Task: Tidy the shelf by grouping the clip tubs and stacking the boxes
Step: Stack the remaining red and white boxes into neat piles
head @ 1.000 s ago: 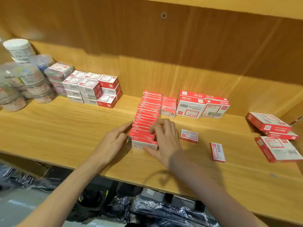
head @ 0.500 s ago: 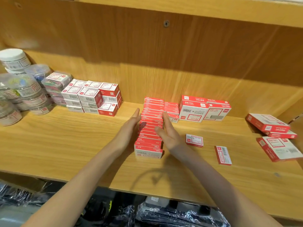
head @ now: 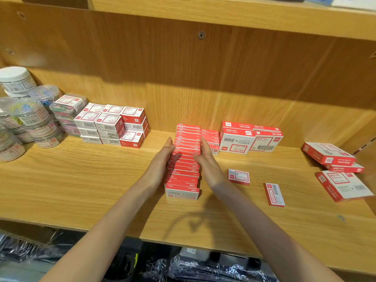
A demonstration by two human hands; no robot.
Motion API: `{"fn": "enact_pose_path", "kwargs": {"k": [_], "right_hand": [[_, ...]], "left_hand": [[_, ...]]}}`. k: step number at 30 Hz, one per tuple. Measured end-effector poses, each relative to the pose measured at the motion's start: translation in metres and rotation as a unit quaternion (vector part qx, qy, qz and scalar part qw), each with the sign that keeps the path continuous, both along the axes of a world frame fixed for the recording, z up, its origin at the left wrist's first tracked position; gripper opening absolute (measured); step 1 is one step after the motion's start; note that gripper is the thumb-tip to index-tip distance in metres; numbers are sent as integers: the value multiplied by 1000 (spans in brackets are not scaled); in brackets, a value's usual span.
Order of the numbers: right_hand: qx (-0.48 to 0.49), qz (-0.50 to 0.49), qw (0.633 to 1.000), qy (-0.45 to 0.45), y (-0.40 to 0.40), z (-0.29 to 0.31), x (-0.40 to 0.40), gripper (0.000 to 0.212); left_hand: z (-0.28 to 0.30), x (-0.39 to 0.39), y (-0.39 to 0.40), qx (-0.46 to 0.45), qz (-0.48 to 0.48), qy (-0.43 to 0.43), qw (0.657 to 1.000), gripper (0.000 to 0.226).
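A tall stack of small red staple boxes (head: 184, 169) stands in the middle of the wooden shelf (head: 81, 180). My left hand (head: 160, 161) presses flat against its left side and my right hand (head: 207, 161) presses flat against its right side, fingers straight. Two loose small boxes lie to the right: one (head: 238, 176) near my right wrist, another (head: 274, 194) further right. Clear clip tubs (head: 30, 117) are grouped at the far left. Beside them sits a pile of white-and-red boxes (head: 114, 125).
Behind the stack stand a shorter pile of red boxes (head: 210, 139) and two larger white-red boxes (head: 237, 139). Three flat red boxes (head: 341, 169) lie askew at the far right. The shelf's back wall is close behind; bagged goods sit below the front edge.
My hands moved from the stack's lower front up along its sides, fingers straightened flat against it. The camera view shifted upward slightly.
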State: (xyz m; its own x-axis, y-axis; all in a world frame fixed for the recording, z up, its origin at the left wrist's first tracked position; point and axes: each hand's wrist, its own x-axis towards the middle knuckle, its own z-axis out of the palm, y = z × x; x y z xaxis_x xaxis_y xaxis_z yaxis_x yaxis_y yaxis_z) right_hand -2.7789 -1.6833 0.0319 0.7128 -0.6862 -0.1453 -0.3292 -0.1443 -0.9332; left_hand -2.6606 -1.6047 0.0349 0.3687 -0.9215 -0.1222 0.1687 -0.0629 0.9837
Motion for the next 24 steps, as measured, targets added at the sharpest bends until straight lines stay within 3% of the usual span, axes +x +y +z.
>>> {"fn": "enact_pose_path", "kwargs": {"k": [2, 6, 8, 14, 18, 24], "right_hand": [[6, 4, 1000, 0, -3, 3, 0, 70], [10, 10, 1000, -4, -4, 4, 0, 61], [2, 2, 1000, -4, -5, 2, 1, 61], [-174, 13, 984, 44, -23, 23, 7, 63], [-256, 96, 945, 182, -34, 21, 14, 59], [-269, 110, 929, 231, -34, 20, 16, 59]], "left_hand": [[2, 0, -2, 0, 5, -1, 1000, 55], [5, 0, -5, -1, -13, -6, 1000, 38], [0, 4, -8, 2, -1, 5, 1000, 48], [7, 18, -25, 7, -13, 40, 999, 66], [4, 24, -32, 21, -43, 5, 999, 48], [3, 24, -36, 23, -40, -3, 999, 36]]}}
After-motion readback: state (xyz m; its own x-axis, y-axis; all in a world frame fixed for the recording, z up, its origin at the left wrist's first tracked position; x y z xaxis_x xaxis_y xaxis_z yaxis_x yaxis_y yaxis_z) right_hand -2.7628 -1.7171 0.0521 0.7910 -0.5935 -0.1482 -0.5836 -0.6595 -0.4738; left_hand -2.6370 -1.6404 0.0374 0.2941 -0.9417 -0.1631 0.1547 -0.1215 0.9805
